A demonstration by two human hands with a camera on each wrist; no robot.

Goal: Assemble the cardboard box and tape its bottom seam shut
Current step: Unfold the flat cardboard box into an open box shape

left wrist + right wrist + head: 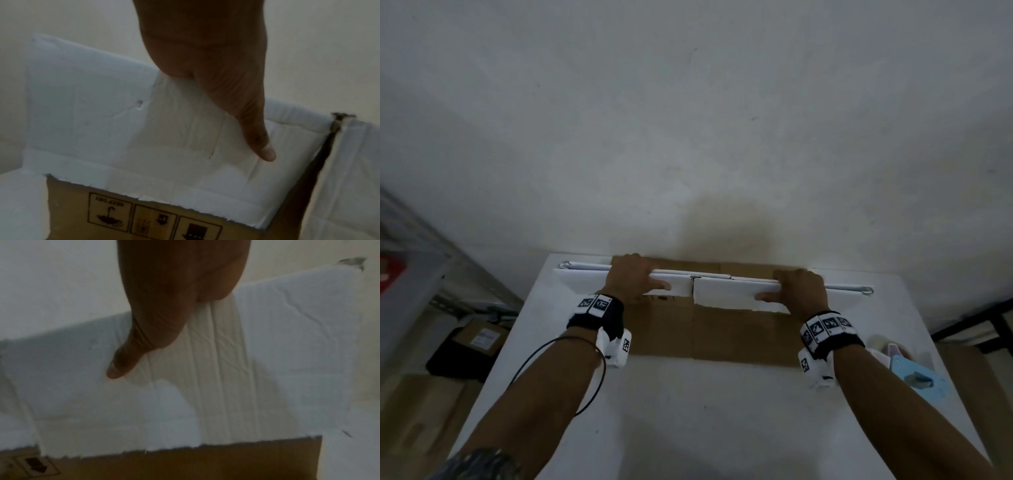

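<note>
Cardboard box: flattened, brown, lying on the white table toward its far edge, close to the wall. Its far flaps are covered in white tape or paper and are raised toward the person.

Left hand: grips the top edge of the left flap, fingers curled over the far side, thumb pressed flat on the white near face.

Right hand: grips the right flap's top edge likewise, thumb lying along the white face.

Head view only: both wrists wear black straps with white marker blocks; a light blue tape dispenser lies on the table at the right edge, near the right forearm; cartons sit on the floor at left.

Left wrist view only: the dark slit between the two flaps; ragged lower edge of the white covering; printed handling symbols on the brown board, seen upside down, one an umbrella captioned "KEEP DRY".

Right wrist view only: ridged creases in the white covering; a boxed arrow symbol, its text too blurred to read.
</note>
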